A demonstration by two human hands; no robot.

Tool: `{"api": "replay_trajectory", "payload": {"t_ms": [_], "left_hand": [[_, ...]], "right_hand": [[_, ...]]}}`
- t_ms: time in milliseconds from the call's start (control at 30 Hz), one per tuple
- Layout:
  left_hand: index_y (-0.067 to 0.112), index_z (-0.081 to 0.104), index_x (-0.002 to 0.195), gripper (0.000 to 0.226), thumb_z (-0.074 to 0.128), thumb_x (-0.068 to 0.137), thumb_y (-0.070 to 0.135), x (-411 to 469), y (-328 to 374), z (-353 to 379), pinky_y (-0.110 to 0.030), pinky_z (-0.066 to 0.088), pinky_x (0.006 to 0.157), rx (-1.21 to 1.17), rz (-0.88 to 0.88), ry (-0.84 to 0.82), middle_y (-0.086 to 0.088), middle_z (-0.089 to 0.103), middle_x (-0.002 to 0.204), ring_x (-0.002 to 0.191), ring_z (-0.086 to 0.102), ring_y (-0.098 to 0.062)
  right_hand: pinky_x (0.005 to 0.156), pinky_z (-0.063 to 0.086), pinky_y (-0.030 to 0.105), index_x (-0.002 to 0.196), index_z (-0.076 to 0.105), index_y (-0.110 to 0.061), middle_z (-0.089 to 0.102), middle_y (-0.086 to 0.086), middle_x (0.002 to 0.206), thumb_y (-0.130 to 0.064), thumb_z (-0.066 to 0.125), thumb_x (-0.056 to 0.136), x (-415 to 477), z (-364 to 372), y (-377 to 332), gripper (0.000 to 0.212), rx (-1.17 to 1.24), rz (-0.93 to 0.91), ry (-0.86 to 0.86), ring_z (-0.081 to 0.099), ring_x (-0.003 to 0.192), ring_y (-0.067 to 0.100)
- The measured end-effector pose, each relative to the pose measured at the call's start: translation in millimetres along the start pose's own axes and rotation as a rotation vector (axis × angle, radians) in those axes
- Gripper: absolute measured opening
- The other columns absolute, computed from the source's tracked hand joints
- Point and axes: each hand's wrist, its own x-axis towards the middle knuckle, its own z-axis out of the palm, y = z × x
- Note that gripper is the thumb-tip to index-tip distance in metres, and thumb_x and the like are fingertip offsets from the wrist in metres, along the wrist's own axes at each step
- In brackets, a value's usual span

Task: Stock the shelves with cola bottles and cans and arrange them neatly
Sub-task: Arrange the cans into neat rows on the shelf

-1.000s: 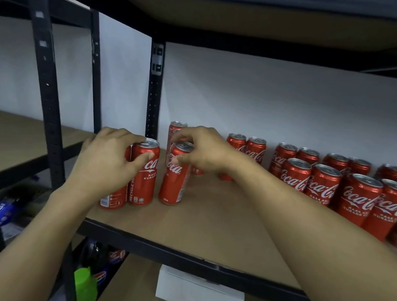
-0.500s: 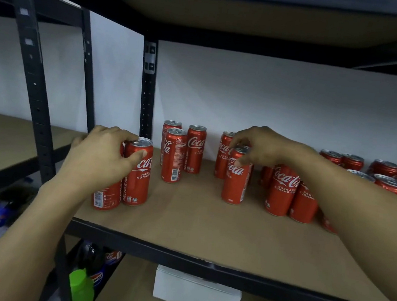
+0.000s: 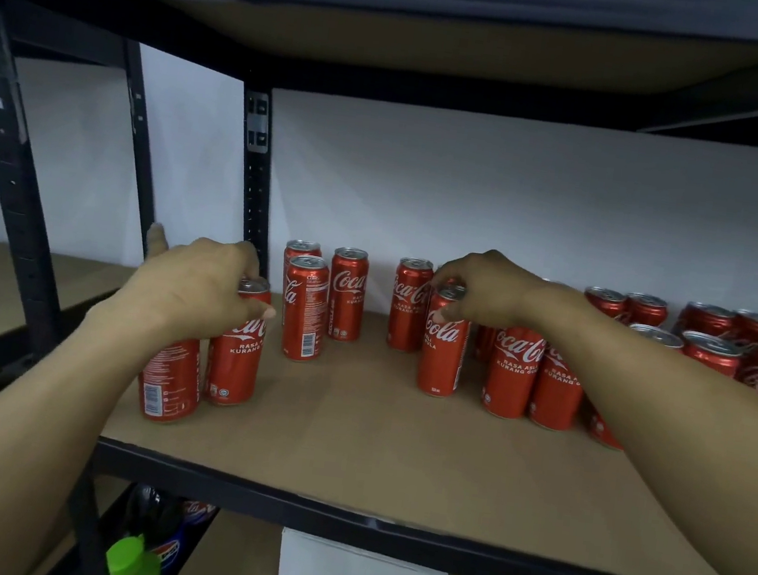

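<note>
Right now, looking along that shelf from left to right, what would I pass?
Black shelf post → left hand → Coca-Cola can it grips → group of three cans → single can → can pinched at its top → right hand → packed rows of cans.

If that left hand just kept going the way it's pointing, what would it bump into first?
The left hand grips a Coca-Cola can. Carried on toward the back right, it would probably meet the barcode-facing can first, though depth is hard to judge.
</note>
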Motion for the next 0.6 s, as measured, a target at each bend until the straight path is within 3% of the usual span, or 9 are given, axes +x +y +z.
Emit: {"api": "replay_trajectory", "payload": {"t_ms": [100,200,500,600], "left_hand": [[0.032,0.056,0.122,0.046,0.07,0.085,0.056,3,17,1,-0.055,0.033,0.115,-0.1,0.09,-0.013,0.001,0.069,0.119,0.117,0.06,-0.023],[0.029,0.06,0.124,0.05,0.076,0.082,0.051,10,36,7,-0.041,0.053,0.094,-0.267,0.151,0.026,-0.001,0.065,0.127,0.113,0.061,-0.023],[0.028,0.065,0.116,0.037,0.078,0.084,0.039,31,97,52,-0.035,0.055,0.089,-0.731,0.227,0.101,0.009,0.068,0.113,0.104,0.063,-0.011],[0.025,0.062,0.122,0.045,0.081,0.083,0.036,31,109,73,-0.02,0.051,0.083,-0.961,0.158,0.191,0.013,0.066,0.112,0.102,0.062,-0.005]], "right_hand": [[0.104,0.046,0.037,0.142,0.056,-0.022,0.055,0.002,0.145,-0.04,0.074,0.089,-2,4,2,0.059,0.034,0.004,0.016,0.052,0.129,0.023],[0.105,0.044,0.035,0.144,0.055,-0.021,0.054,0.002,0.147,-0.039,0.074,0.09,-4,6,3,0.06,0.061,0.0,0.03,0.051,0.131,0.022],[0.108,0.038,0.035,0.15,0.048,-0.023,0.048,0.004,0.153,-0.037,0.071,0.092,-8,17,5,0.064,0.047,-0.011,0.085,0.045,0.138,0.024],[0.109,0.039,0.037,0.149,0.048,-0.024,0.049,0.006,0.152,-0.037,0.072,0.091,-9,21,7,0.065,0.04,-0.015,0.105,0.046,0.138,0.026]]}}
